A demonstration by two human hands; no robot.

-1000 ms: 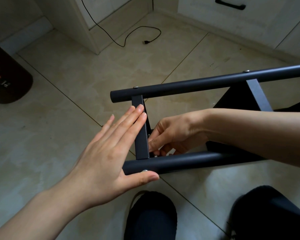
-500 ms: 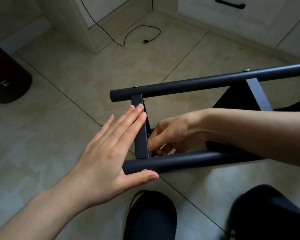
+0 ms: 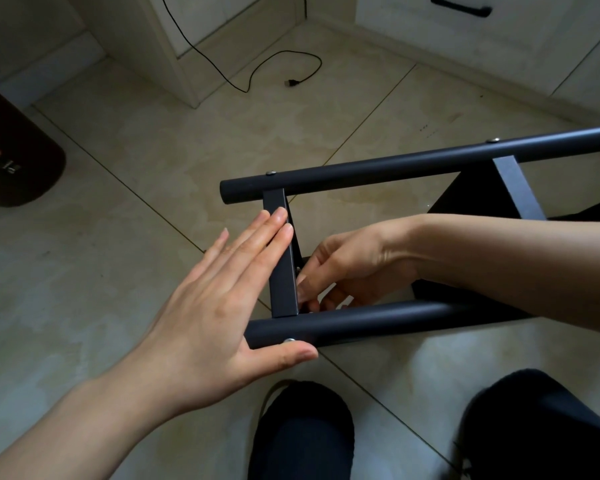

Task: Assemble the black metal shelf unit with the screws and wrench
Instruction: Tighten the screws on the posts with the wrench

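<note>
The black metal shelf unit lies on its side on the tiled floor: a far round tube (image 3: 413, 166), a near round tube (image 3: 378, 318) and a flat crossbar (image 3: 282, 271) joining them. Silver screw heads show on the far tube (image 3: 271, 173) and near tube (image 3: 289, 340). My left hand (image 3: 219, 299) lies flat with straight fingers against the crossbar, thumb under the near tube's end. My right hand (image 3: 343, 268) reaches between the tubes, fingers curled and pinching something small behind the crossbar; a glint of a screw (image 3: 298, 269) shows there. No wrench is visible.
A black shelf panel (image 3: 471, 199) and second crossbar (image 3: 516, 188) sit at the right. A black power cord with plug (image 3: 288, 83) lies by white cabinets at the back. A dark rounded object (image 3: 11, 161) sits at the left. My dark-clothed knees (image 3: 302, 434) are below the frame.
Almost nothing has moved; the fingers of my right hand have shifted slightly behind the crossbar, and my left hand stays pressed flat on it.
</note>
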